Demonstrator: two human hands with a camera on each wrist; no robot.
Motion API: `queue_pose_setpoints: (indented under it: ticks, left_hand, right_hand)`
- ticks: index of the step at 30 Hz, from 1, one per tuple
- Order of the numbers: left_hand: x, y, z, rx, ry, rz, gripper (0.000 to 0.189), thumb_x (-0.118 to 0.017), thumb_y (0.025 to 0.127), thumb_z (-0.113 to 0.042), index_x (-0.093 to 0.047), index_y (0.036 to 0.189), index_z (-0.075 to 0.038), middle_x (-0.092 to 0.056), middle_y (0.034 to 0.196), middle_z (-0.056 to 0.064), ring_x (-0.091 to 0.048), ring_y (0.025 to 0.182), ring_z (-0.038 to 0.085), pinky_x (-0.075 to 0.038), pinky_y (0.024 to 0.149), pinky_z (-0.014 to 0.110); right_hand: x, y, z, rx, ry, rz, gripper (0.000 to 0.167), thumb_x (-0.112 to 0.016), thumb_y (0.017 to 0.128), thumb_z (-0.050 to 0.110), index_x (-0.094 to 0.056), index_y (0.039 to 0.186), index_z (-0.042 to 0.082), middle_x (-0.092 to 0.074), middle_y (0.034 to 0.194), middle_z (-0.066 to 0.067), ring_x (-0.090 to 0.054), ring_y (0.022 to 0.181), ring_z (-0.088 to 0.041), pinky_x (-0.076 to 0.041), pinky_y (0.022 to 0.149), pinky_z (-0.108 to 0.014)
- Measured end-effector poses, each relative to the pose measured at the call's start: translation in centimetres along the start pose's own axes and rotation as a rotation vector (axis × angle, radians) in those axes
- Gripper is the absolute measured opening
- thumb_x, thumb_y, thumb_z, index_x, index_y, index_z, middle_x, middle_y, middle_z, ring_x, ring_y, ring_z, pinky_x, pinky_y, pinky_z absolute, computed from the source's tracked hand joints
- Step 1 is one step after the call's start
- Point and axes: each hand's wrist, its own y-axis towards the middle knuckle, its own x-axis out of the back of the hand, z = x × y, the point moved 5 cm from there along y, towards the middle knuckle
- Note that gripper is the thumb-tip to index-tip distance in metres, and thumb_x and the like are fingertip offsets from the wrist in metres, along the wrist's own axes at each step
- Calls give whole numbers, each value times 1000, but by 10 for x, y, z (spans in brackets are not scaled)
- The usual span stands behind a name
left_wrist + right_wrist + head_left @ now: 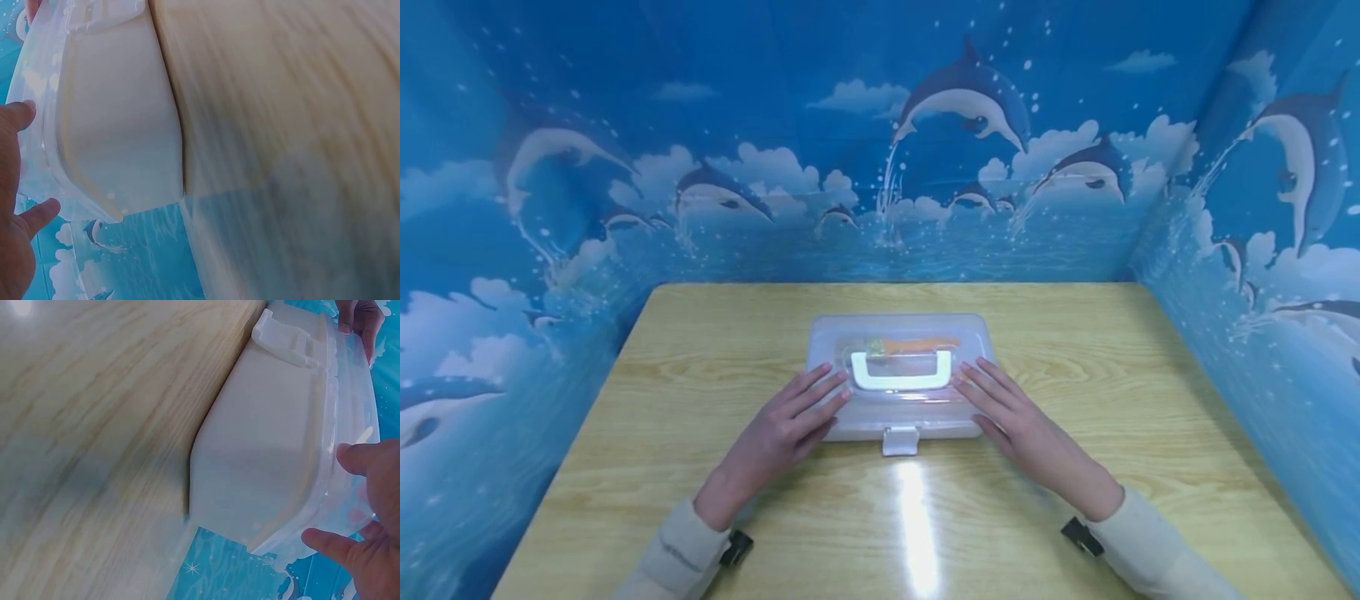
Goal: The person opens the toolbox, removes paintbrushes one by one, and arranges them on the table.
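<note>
A white storage box [861,414] with a clear lid and a white carry handle [901,382] stands on the table. Its front latch [900,441] sticks outward from the lid's front edge. Through the lid an orange, long item [921,344] with a pale green end shows. My left hand [786,421] rests on the lid's left side, fingers fairly straight and spread. On the right side my right hand [1018,421] touches the lid in the same way. In the right wrist view the thumb [359,459] lies by the lid's rim, and the latch [284,340] is visible on the front wall.
The wood-grain table [715,342] spreads around the box. Blue curtains [820,100] printed with dolphins line the back and both sides. A strip of light reflects off the table in front of the box.
</note>
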Motion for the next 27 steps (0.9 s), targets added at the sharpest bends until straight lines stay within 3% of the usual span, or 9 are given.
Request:
queue_pose_setpoints:
  ticks: [6,10,13,21,27]
  left_hand:
    - [-1,-1,-1,4,-5,-10,59,-77,83,-8,-61,140,-8,-55,150,13,-49,140,34,-42,118,45]
    - [-1,-1,0,12,-11,-17,58,-76,83,-7,-61,139,-8,-55,149,13,-49,140,34,-42,118,44]
    - [0,-1,0,13,-20,-25,56,-76,84,-7,-62,138,-7,-56,148,13,-50,139,35,-42,118,44]
    - [1,1,-1,30,-34,-19,54,-75,84,-7,-62,137,-6,-55,149,14,-49,140,35,-39,120,42]
    - [0,1,-1,30,-40,-22,53,-74,85,-7,-62,137,-6,-56,148,14,-49,140,35,-39,120,42]
  right_hand:
    - [-2,-2,-2,9,2,-23,63,-68,91,4,-47,151,5,-43,157,-19,-34,149,-39,-18,128,-31]
    - [-2,-3,-2,9,-1,-36,50,-56,104,20,-48,151,5,-44,157,-19,-34,150,-38,-19,128,-33]
    - [-2,-3,-2,2,-5,-29,48,-50,107,24,-48,151,5,-43,158,-19,-33,150,-37,-18,129,-33]
    - [-2,-3,-1,-9,-4,-26,50,-56,104,18,-47,152,6,-42,159,-18,-30,152,-33,-18,128,-31]
    - [-2,-3,0,6,-6,-46,72,-71,84,-4,-47,152,5,-43,157,-19,-32,151,-36,-17,128,-29]
